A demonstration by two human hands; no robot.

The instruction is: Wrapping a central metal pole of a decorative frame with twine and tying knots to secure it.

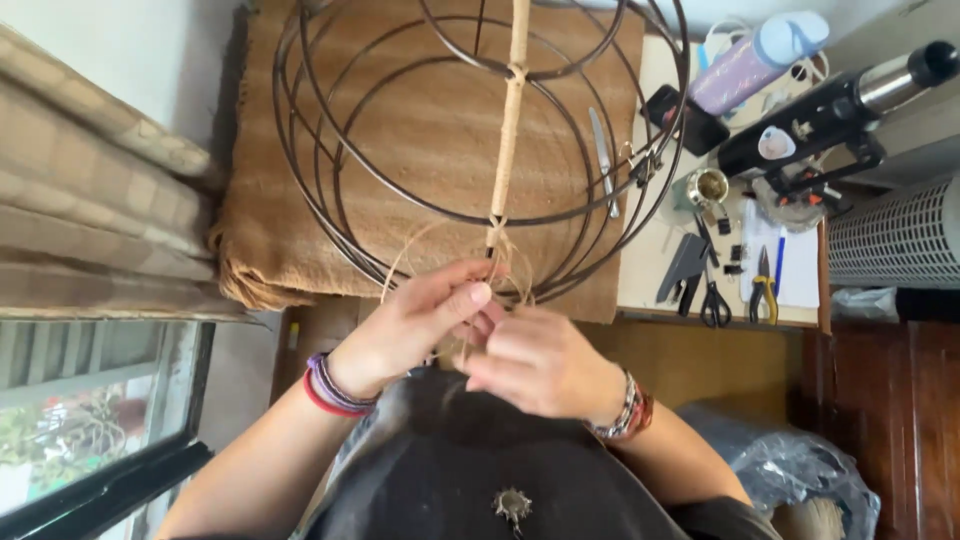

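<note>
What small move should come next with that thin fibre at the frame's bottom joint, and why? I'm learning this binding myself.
Probably draw the loose fibre strand snug. It loops slack around the joint where the cane rod meets the wire frame, while the left hand and right hand pinch its ends just below, so the wrap looks unfinished.

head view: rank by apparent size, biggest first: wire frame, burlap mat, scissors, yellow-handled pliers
1. burlap mat; partly covered by the frame, but it spreads a little wider.
2. wire frame; close to the mat, top cut off by the picture edge.
3. scissors and yellow-handled pliers; look about alike, not ranked.
</note>
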